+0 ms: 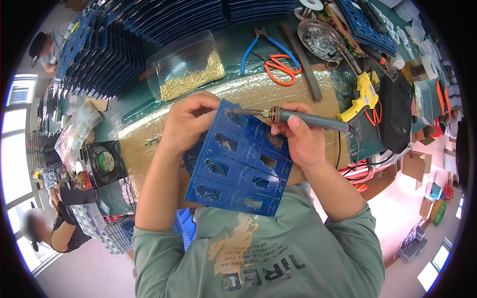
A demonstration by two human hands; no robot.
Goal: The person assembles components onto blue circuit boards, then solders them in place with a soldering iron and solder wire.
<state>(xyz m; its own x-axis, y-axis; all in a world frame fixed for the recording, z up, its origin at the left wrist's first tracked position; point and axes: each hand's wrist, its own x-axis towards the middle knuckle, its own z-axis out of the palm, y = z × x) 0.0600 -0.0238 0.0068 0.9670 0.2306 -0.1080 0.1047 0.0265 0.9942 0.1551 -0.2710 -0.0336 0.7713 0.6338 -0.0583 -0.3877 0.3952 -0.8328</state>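
My left hand (191,119) grips the upper left edge of a blue circuit board panel (238,166), which has rows of oblong cut-outs and is tilted in front of my chest. In my right hand (305,139) is a soldering iron (313,120) with a dark grey handle, its metal tip pointing left over the top of the panel. Whether the tip touches the board I cannot tell. Part of another blue board (193,156) shows behind the panel. Beyond my left hand, a clear plastic tray (164,62) contains a heap of thin brass-coloured pins (191,77).
Stacked blue panels (104,57) rise at the far left. Blue-handled pliers (268,42), orange-handled scissors (282,68), a flat bar (300,62), a blackened metal pan (322,38) and a yellow gun-shaped tool (365,97) lie farther back. A small fan (105,161) stands left. Two people are at the left.
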